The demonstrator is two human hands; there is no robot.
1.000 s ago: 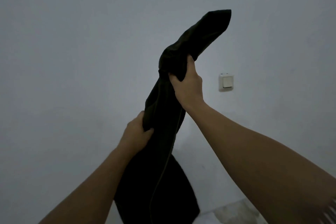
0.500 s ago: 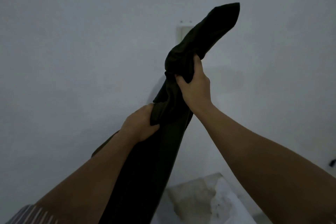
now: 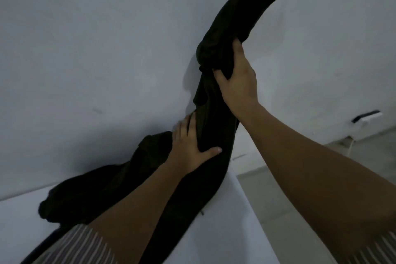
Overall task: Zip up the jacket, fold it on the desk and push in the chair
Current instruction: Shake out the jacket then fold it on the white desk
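Observation:
A black jacket (image 3: 216,105) is stretched as a long twisted band from the white desk (image 3: 214,240) up toward the top right. My right hand (image 3: 237,83) grips it high up, with a bunched part and a sleeve end rising above my fist. Lower down, my left hand (image 3: 192,148) holds the same band, thumb spread across the fabric. The jacket's lower part lies crumpled on the desk at the left. The zipper is hidden in the dark folds, apart from a small metal piece near the desk. The chair is out of view.
A plain pale wall fills the background right behind the desk. The desk's right edge runs down the middle right, with grey floor (image 3: 321,188) beyond it. A wall socket with a black plug (image 3: 367,116) and a thin cable sits low at the right.
The view has tipped down, so the desk top now shows. The jacket's lower part has come to rest on the desk. Both hands keep their hold, the left thumb now spread.

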